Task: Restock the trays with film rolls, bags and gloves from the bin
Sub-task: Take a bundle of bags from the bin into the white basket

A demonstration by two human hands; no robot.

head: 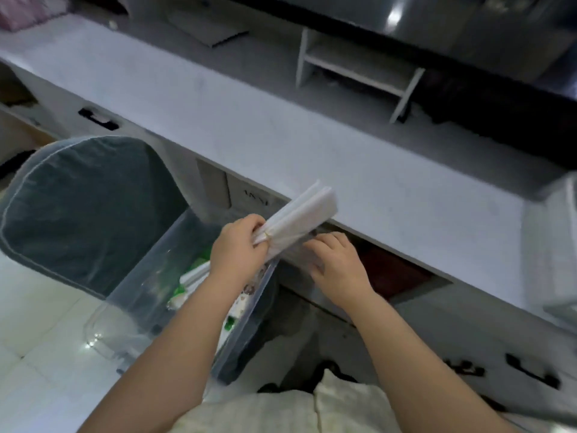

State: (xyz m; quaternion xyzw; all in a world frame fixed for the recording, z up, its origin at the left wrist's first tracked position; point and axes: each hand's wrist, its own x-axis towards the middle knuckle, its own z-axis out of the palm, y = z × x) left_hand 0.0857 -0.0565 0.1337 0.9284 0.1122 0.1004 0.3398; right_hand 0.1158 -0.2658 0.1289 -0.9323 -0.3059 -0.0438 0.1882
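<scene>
My left hand (239, 245) grips one end of a white bundle of folded bags (299, 214), tied with a rubber band, and holds it up over the desk's front edge. My right hand (335, 260) is just below the bundle's underside with its fingers loosely bent; a pale blurred sheet lies by the fingers, and I cannot tell if it is held. The clear plastic bin (150, 276) stands on the floor under my left forearm, with green-and-white packs and white rolls inside. A white tray (559, 245) sits at the desk's right edge.
The grey desk top (281, 126) runs across the view, with a small white shelf rack (352, 70) at its back. A grey chair back (84, 207) stands left of the bin. Drawer fronts with black handles (530, 375) are below on the right.
</scene>
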